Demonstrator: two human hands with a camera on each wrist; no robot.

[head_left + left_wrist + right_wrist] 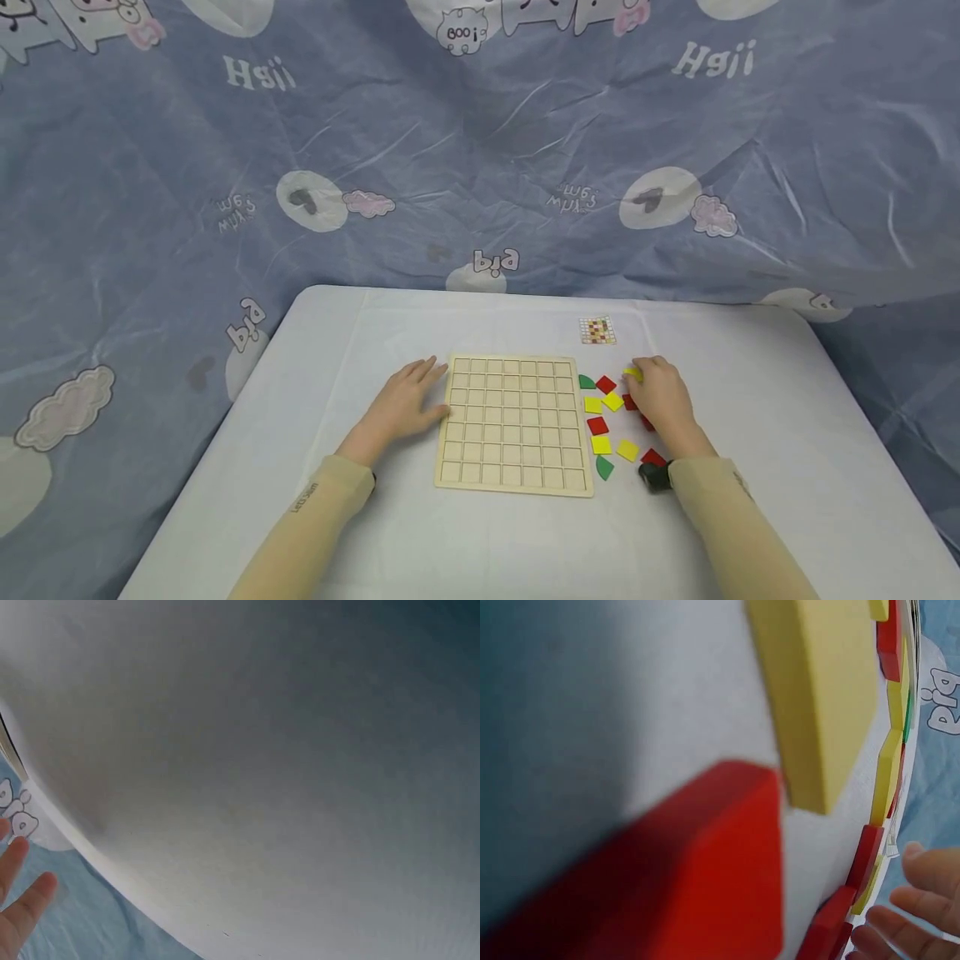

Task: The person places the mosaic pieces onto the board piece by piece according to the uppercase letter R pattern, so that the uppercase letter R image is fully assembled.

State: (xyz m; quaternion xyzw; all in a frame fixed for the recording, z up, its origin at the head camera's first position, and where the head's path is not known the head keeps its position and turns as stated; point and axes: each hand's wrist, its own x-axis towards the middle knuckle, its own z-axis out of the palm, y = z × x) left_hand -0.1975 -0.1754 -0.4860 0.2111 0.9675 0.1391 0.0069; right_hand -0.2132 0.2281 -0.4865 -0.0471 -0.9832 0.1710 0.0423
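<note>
A pale wooden grid board (515,425) lies flat on the white table. My left hand (405,402) is at its left side, fingers spread, with the thumb at the board's edge. In the left wrist view only a few straight fingers (26,904) show. To the right of the board, my right hand (662,398) is over the loose tiles, its fingertips at a yellow tile (633,372). Red tiles (630,402) lie partly hidden under it. In the right wrist view the right hand (922,907) has loosely bent fingers with no tile between them.
Several loose tiles lie between board and right hand: yellow squares (593,405), a red square (597,426) and green quarter-round pieces (604,467). A small card with a coloured grid pattern (597,330) lies behind them. A patterned blue-grey cloth (465,150) hangs behind the table.
</note>
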